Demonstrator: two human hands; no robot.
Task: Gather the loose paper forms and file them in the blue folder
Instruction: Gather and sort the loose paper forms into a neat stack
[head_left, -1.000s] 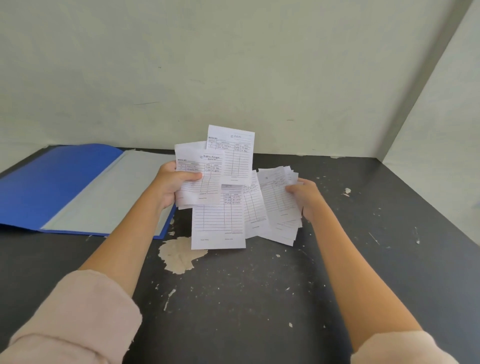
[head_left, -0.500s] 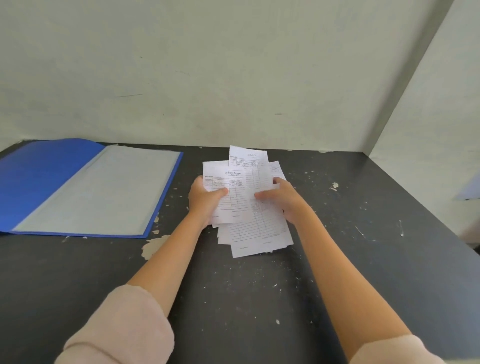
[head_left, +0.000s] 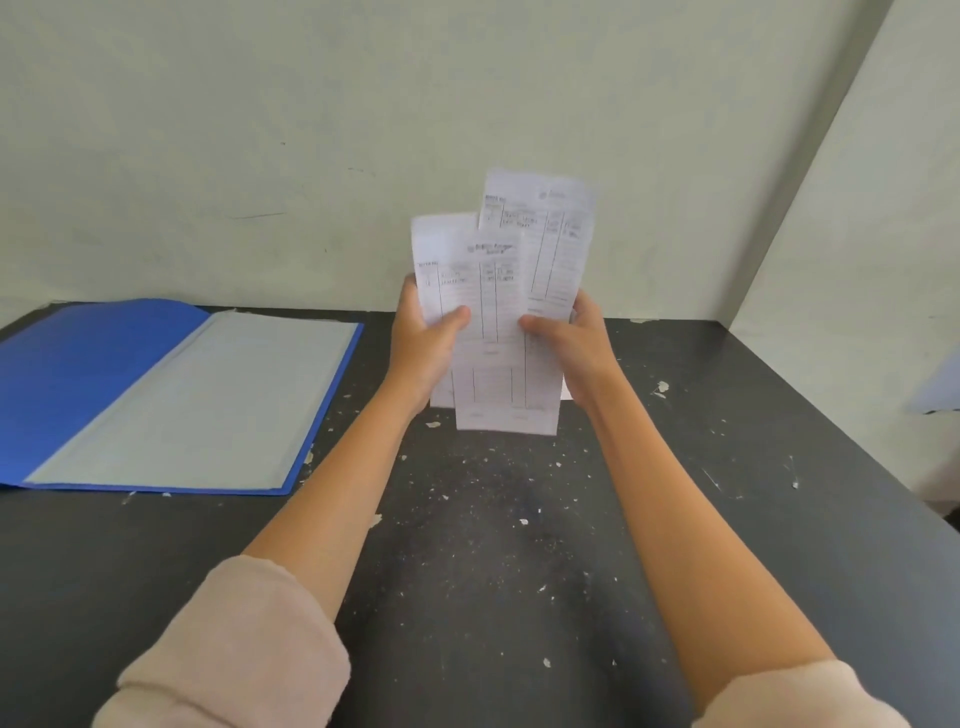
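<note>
A bundle of white printed paper forms (head_left: 498, 312) stands upright on its lower edge on the dark table, a little right of centre. My left hand (head_left: 423, 343) grips the bundle's left side with the thumb across the front. My right hand (head_left: 571, 348) grips its right side the same way. The sheets are unevenly stacked, with one form sticking up at the top right. The blue folder (head_left: 88, 374) lies open on the table to the left, its pale inner sleeve (head_left: 208, 400) facing up, apart from both hands.
The dark table (head_left: 493, 545) is scuffed with pale paint chips. A pale wall rises right behind the forms, and a second wall closes the right side. The table's right edge runs diagonally at the far right.
The forms, spread flat on the table a second ago, have been pushed together and raised upright between both hands. The view has shifted, so the folder shows further left.
</note>
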